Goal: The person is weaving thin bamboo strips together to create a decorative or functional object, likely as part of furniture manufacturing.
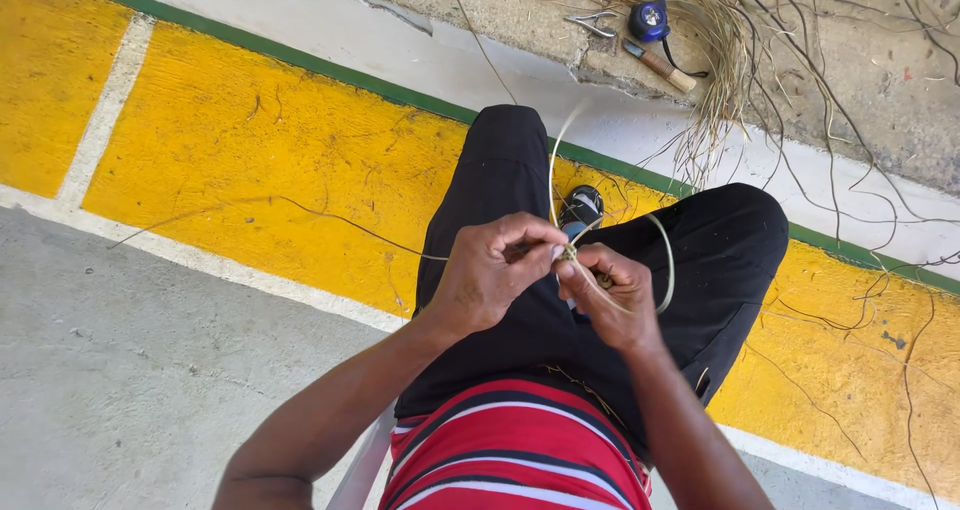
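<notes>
Two bare hands meet over the lap, both working one thin pale straw-coloured fibre strand (661, 255). The left hand (488, 273) pinches it between thumb and fingertips, and the right hand (612, 295) pinches it too, fingers pressed together around a small knot where the hands touch. From there the strand loops out to the right and back, with one end rising upward. Beneath lie the black trousers (720, 260) and a red shirt with white and dark stripes (515, 450). A dark sandal (581, 208) shows between the knees. The painted yellow floor band (250, 150) has a green edge stripe (300, 55) along its far side. Farther off on the rough concrete lie a bundle of dry tan fibres (700, 30), a small blue round lamp (649, 19), a wooden-handled knife (660, 66) and metal pliers (594, 23), all close together.
</notes>
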